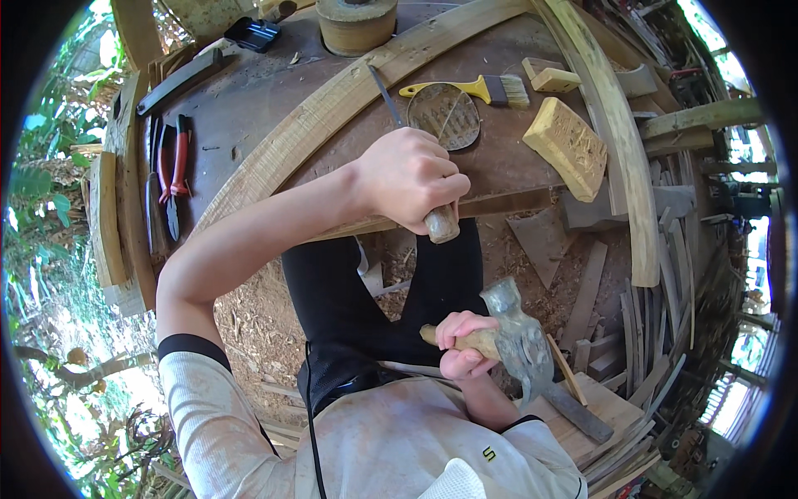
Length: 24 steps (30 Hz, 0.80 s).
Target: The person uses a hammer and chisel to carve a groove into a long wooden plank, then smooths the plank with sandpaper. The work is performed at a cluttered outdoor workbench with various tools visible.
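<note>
L hand [416,179] is clenched: the wooden handle of a slim, dark-bladed tool, prob. a chisel [384,94], is gripped, w/ blade pointed away from the body over a long, curved, pale wooden strip [324,108]; tip contact cannot be confirmed. R hand [467,343] is closed round the short wooden handle of a hammer-like tool w/ heavy, worn grey metal head [524,353], held low nr the lap, apart from the chisel. Step in hand is judged to be chisel positioning; for the next move, a steady blade would prob. be reqd.

Surface: on the dark brown workbench [249,100], a yellow-handled flat brush [478,88], a round, mottled disc [443,118] and a chunky, yellowish wood block [569,148] are laid; red-handled pliers [173,173] are set at L.

Room: semi-open; shavings [258,320] are strewn on the ground, offcuts [592,287] are piled at R, green foliage [50,220] is seen at L.
</note>
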Each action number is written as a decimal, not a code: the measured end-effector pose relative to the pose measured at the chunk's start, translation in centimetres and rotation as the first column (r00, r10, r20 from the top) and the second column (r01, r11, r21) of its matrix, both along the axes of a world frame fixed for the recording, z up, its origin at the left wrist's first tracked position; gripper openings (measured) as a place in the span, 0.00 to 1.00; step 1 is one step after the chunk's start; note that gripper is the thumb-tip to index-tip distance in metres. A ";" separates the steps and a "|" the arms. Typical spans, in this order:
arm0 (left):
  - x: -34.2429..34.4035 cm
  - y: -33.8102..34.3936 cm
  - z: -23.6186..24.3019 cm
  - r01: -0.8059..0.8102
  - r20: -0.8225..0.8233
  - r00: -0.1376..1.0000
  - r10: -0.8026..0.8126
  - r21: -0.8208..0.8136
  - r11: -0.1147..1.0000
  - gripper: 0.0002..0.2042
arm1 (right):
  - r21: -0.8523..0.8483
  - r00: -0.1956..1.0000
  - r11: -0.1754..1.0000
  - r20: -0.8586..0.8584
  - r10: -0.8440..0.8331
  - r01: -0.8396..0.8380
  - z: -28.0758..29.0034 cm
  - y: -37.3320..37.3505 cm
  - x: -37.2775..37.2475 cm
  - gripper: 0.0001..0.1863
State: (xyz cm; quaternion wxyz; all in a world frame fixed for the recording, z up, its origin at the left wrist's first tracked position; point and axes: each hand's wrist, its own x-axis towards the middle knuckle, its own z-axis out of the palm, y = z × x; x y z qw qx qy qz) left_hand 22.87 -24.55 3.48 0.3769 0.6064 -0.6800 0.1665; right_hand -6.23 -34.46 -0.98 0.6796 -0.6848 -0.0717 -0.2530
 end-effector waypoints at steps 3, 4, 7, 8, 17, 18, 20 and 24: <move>0.1 -0.1 0.1 0.013 -0.007 1.000 -0.013 -0.007 1.000 0.16 | 0.062 0.998 0.998 -0.058 -0.007 0.010 -0.2 0.6 0.5 0.28; 0.0 0.0 0.1 0.019 -0.015 1.000 -0.019 -0.008 1.000 0.16 | 0.070 0.998 0.998 -0.067 -0.002 0.007 -0.3 0.7 0.5 0.28; 0.1 0.2 0.2 -0.002 0.013 1.000 0.002 0.017 1.000 0.17 | 0.077 0.997 0.997 -0.074 0.004 0.002 -0.5 0.7 0.5 0.28; 0.1 0.2 0.2 0.004 0.009 1.000 -0.005 0.021 1.000 0.17 | 0.068 0.998 0.998 -0.064 0.002 0.002 -0.5 0.7 0.6 0.28; 0.3 0.2 0.4 0.015 -0.010 1.000 -0.014 0.059 0.998 0.17 | -0.021 1.000 1.000 -0.015 0.007 -0.008 -0.9 0.2 0.4 0.28; 0.4 0.3 0.5 0.015 -0.013 1.000 -0.014 0.068 0.998 0.17 | -0.029 0.999 1.000 0.050 0.003 -0.001 -1.1 0.1 0.4 0.27; 0.4 0.2 0.6 0.021 -0.021 1.000 -0.020 0.077 0.997 0.17 | -0.033 0.973 0.999 0.230 -0.007 0.015 -1.4 0.2 1.5 0.22; 0.5 0.8 0.9 0.016 -0.046 0.999 -0.012 0.087 0.996 0.16 | -0.510 0.996 0.858 -0.035 -0.084 0.055 -1.3 -1.2 0.7 0.06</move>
